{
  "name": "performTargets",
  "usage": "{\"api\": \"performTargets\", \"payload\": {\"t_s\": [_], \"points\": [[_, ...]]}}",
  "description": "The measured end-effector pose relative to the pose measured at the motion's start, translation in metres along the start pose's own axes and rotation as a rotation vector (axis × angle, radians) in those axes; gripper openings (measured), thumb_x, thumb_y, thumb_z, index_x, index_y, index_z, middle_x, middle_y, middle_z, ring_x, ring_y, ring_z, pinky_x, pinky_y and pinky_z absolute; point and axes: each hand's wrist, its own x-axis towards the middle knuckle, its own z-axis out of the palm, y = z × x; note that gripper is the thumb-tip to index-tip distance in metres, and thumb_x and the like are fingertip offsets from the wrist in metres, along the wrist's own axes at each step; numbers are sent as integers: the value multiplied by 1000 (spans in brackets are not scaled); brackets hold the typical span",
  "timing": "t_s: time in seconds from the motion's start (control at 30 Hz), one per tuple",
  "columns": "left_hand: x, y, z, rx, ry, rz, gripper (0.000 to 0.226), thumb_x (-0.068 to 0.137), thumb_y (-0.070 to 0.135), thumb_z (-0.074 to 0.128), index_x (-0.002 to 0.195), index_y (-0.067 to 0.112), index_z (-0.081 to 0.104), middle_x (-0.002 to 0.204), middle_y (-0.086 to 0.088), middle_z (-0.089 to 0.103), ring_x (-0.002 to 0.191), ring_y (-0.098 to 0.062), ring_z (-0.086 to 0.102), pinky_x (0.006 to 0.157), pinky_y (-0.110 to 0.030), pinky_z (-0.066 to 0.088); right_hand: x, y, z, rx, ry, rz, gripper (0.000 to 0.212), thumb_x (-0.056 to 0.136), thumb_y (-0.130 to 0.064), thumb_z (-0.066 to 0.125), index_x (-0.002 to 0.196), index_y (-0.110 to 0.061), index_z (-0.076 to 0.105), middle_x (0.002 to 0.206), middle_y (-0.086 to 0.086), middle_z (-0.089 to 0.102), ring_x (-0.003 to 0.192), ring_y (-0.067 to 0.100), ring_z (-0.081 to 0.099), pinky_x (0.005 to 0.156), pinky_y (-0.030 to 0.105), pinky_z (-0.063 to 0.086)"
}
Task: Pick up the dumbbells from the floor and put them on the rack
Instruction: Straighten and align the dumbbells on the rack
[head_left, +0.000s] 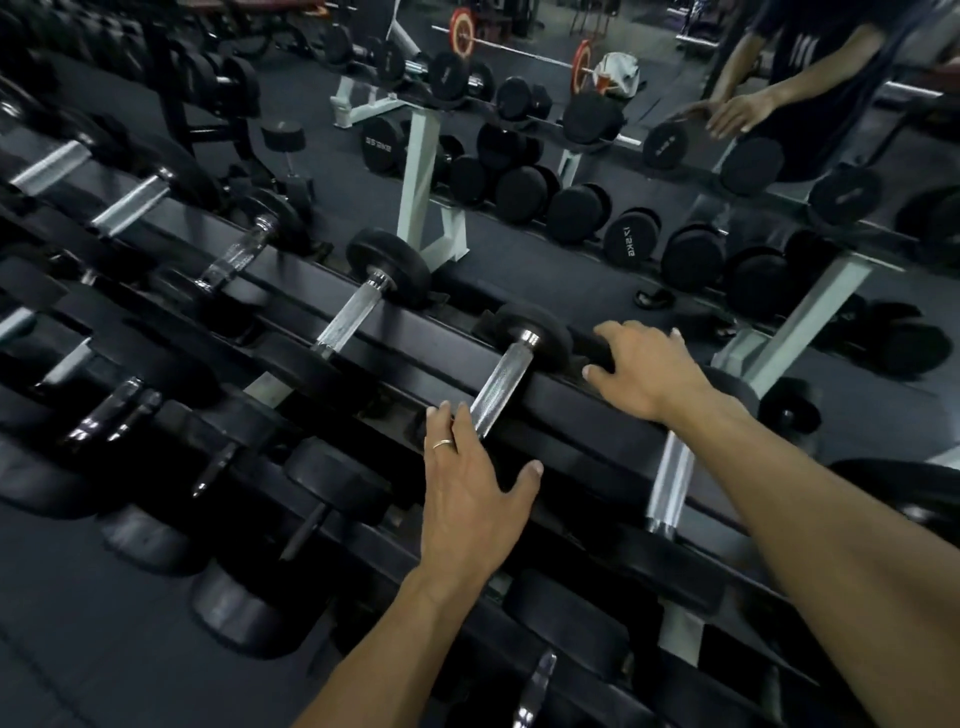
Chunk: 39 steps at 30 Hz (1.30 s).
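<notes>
A dumbbell (505, 385) with a chrome handle and black heads lies across the top tier of the black rack (582, 415). My left hand (467, 493) rests flat over its near head, fingers spread, a ring on one finger. My right hand (647, 371) lies on the rack's far rail just right of the dumbbell's far head (537, 330), fingers apart and bent over the edge. Neither hand wraps the handle. Under my right forearm a second dumbbell (670, 480) sits in the neighbouring slot.
Several more dumbbells (358, 312) fill the rack to the left and the lower tiers. Behind the rack a mirror shows a white-framed rack (421, 171), a red-plated barbell (519, 49) and a person's hands (727, 114). A small dumbbell (789, 410) lies low at right.
</notes>
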Motion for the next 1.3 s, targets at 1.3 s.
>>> {"api": "performTargets", "payload": {"t_s": [1.3], "points": [[-70,80,107,54,-251,-291,127,55,60,84,150,13,14,151,-6,24,138,-21,30,101,-24,30,-50,146,21,382,-13,-71,45,96,-37,59,136,-21,43,118,9,64,108,33,60,85,37,43]]}}
